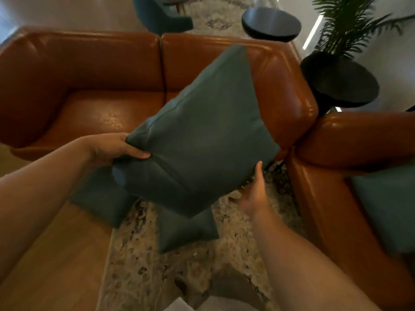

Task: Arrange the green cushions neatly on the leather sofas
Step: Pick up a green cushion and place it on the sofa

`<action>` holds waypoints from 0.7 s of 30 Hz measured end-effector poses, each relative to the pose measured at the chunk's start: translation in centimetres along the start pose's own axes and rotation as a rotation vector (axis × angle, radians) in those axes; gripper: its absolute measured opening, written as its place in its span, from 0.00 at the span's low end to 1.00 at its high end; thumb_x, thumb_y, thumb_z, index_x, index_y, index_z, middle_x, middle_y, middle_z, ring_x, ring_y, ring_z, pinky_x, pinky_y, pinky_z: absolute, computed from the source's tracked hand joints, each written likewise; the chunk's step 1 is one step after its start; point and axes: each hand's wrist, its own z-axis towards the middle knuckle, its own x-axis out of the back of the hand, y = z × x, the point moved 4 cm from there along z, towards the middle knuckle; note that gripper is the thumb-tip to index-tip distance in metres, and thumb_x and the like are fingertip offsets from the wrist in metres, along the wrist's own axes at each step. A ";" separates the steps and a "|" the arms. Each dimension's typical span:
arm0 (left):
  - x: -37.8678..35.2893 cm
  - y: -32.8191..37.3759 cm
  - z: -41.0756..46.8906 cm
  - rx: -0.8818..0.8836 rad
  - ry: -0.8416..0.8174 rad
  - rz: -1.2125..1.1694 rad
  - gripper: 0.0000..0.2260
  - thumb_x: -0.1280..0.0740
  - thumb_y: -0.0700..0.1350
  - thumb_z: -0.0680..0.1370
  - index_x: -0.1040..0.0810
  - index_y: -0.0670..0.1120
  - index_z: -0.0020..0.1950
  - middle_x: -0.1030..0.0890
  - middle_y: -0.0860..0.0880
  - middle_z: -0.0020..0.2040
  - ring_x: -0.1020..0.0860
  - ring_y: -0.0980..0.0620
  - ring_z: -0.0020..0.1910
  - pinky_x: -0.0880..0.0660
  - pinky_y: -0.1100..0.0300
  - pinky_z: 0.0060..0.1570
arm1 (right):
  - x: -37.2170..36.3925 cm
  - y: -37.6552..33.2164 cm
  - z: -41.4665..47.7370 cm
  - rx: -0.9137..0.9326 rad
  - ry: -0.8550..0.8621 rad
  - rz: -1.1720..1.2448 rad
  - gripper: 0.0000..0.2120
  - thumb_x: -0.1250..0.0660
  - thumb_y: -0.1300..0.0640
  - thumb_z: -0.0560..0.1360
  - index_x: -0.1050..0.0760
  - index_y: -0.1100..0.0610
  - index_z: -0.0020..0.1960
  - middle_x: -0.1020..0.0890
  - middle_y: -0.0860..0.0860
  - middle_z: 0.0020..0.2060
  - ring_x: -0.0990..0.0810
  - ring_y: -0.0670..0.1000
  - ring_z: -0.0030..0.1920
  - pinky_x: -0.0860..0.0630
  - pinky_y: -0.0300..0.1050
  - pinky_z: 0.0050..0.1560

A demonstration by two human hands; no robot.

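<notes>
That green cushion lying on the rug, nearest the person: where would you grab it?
Probably take the floor cushion by its near edge, coming from above on the person's side. It lies flat on the rug with that edge exposed, while the held cushion hides its far part.

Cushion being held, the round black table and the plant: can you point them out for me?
held cushion [202, 131]: head view, middle of its front face.
round black table [270, 23]: head view, centre of its top.
plant [350, 25]: head view, on its green fronds.
</notes>
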 end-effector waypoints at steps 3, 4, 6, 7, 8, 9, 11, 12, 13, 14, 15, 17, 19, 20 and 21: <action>0.1 2.0 0.8 0.015 -0.003 0.084 0.30 0.18 0.45 0.70 0.21 0.48 0.70 0.15 0.47 0.63 0.17 0.44 0.63 0.26 0.40 0.71 | -0.5 -3.4 0.6 0.105 -0.037 0.099 0.33 0.29 0.28 0.73 0.23 0.48 0.69 0.16 0.49 0.61 0.19 0.54 0.61 0.26 0.60 0.69; -0.3 3.0 1.3 0.016 -0.011 0.133 0.34 0.15 0.49 0.67 0.22 0.49 0.71 0.15 0.49 0.64 0.17 0.45 0.64 0.26 0.42 0.70 | -0.6 -4.7 0.6 0.130 -0.062 0.124 0.33 0.27 0.29 0.72 0.21 0.50 0.68 0.15 0.50 0.62 0.17 0.54 0.61 0.24 0.59 0.68; -1.8 4.9 3.0 0.013 0.001 0.196 0.35 0.14 0.50 0.65 0.22 0.52 0.69 0.16 0.51 0.64 0.18 0.49 0.63 0.23 0.47 0.65 | 0.1 -7.5 1.7 0.180 -0.014 0.117 0.38 0.21 0.30 0.66 0.19 0.52 0.68 0.15 0.52 0.64 0.15 0.57 0.62 0.22 0.61 0.67; -2.8 5.9 3.9 0.002 0.011 0.196 0.30 0.15 0.47 0.68 0.22 0.54 0.66 0.16 0.51 0.63 0.18 0.51 0.60 0.21 0.52 0.60 | 0.6 -8.9 2.1 0.203 0.045 0.091 0.39 0.19 0.31 0.64 0.18 0.52 0.67 0.14 0.52 0.63 0.14 0.58 0.60 0.21 0.63 0.65; -3.9 6.9 4.5 -0.003 0.017 0.187 0.25 0.18 0.44 0.71 0.23 0.56 0.63 0.17 0.52 0.62 0.18 0.52 0.58 0.21 0.55 0.54 | 1.1 -10.4 2.8 0.219 0.099 0.071 0.39 0.18 0.31 0.62 0.18 0.52 0.66 0.14 0.53 0.61 0.14 0.58 0.59 0.20 0.64 0.64; -5.1 8.0 5.8 -0.011 0.021 0.166 0.23 0.21 0.41 0.73 0.23 0.56 0.63 0.18 0.51 0.62 0.18 0.52 0.57 0.22 0.56 0.51 | 1.6 -12.5 3.5 0.238 0.134 0.029 0.40 0.17 0.31 0.62 0.20 0.53 0.65 0.13 0.53 0.60 0.14 0.59 0.58 0.20 0.65 0.64; -6.7 9.3 8.1 0.010 0.064 0.111 0.24 0.24 0.36 0.76 0.24 0.52 0.68 0.18 0.47 0.63 0.18 0.48 0.58 0.22 0.53 0.49 | 2.2 -16.5 4.9 0.303 0.196 -0.088 0.33 0.20 0.33 0.68 0.22 0.53 0.63 0.14 0.53 0.60 0.15 0.60 0.59 0.20 0.63 0.63; -7.6 10.0 9.0 0.026 0.076 0.075 0.27 0.24 0.36 0.75 0.26 0.51 0.71 0.18 0.46 0.64 0.18 0.46 0.58 0.22 0.52 0.49 | 2.4 -18.7 5.3 0.357 0.223 -0.149 0.29 0.23 0.35 0.72 0.22 0.52 0.65 0.15 0.52 0.60 0.16 0.60 0.61 0.20 0.62 0.64; -8.7 10.7 10.4 0.037 0.087 0.042 0.31 0.22 0.37 0.73 0.27 0.51 0.73 0.18 0.46 0.64 0.18 0.45 0.59 0.21 0.50 0.50 | 2.8 -21.2 6.0 0.418 0.253 -0.201 0.26 0.25 0.38 0.76 0.21 0.53 0.67 0.16 0.51 0.60 0.17 0.59 0.63 0.20 0.61 0.66; -9.8 11.8 11.7 0.039 0.104 0.009 0.34 0.22 0.38 0.69 0.27 0.51 0.73 0.18 0.45 0.65 0.18 0.45 0.59 0.21 0.48 0.52 | 2.9 -23.8 6.4 0.479 0.278 -0.249 0.25 0.27 0.41 0.79 0.21 0.56 0.68 0.16 0.50 0.60 0.18 0.58 0.63 0.21 0.58 0.67; -10.9 12.8 12.8 0.035 0.130 -0.018 0.34 0.23 0.39 0.67 0.27 0.52 0.71 0.18 0.45 0.65 0.18 0.45 0.59 0.20 0.46 0.54 | 3.0 -26.0 6.8 0.537 0.315 -0.296 0.23 0.28 0.43 0.81 0.21 0.58 0.69 0.17 0.50 0.58 0.18 0.57 0.63 0.22 0.56 0.67; -13.6 16.1 15.1 -0.014 0.184 -0.074 0.27 0.26 0.35 0.74 0.28 0.53 0.68 0.19 0.47 0.64 0.19 0.47 0.55 0.20 0.51 0.52 | 3.1 -30.4 8.0 0.636 0.352 -0.403 0.23 0.29 0.44 0.82 0.21 0.59 0.69 0.16 0.52 0.60 0.19 0.57 0.64 0.23 0.55 0.68; -15.3 19.7 17.1 -0.070 0.325 -0.146 0.28 0.29 0.36 0.80 0.36 0.56 0.74 0.25 0.52 0.67 0.23 0.48 0.60 0.25 0.58 0.48 | 2.5 -33.7 8.5 0.742 0.359 -0.526 0.24 0.29 0.43 0.80 0.21 0.55 0.71 0.16 0.52 0.63 0.18 0.56 0.64 0.23 0.56 0.69; -15.5 21.7 18.4 -0.124 0.442 -0.136 0.35 0.27 0.41 0.80 0.41 0.54 0.81 0.29 0.50 0.72 0.26 0.46 0.67 0.25 0.55 0.55 | 2.2 -35.4 8.7 0.800 0.354 -0.582 0.25 0.28 0.42 0.79 0.21 0.53 0.71 0.15 0.51 0.63 0.18 0.55 0.64 0.23 0.56 0.69; -15.3 23.5 19.1 -0.192 0.579 -0.071 0.40 0.25 0.47 0.79 0.45 0.53 0.84 0.34 0.46 0.77 0.31 0.42 0.74 0.27 0.50 0.66 | 1.9 -36.4 9.0 0.846 0.360 -0.643 0.26 0.28 0.41 0.77 0.20 0.52 0.70 0.14 0.51 0.61 0.17 0.55 0.64 0.22 0.55 0.68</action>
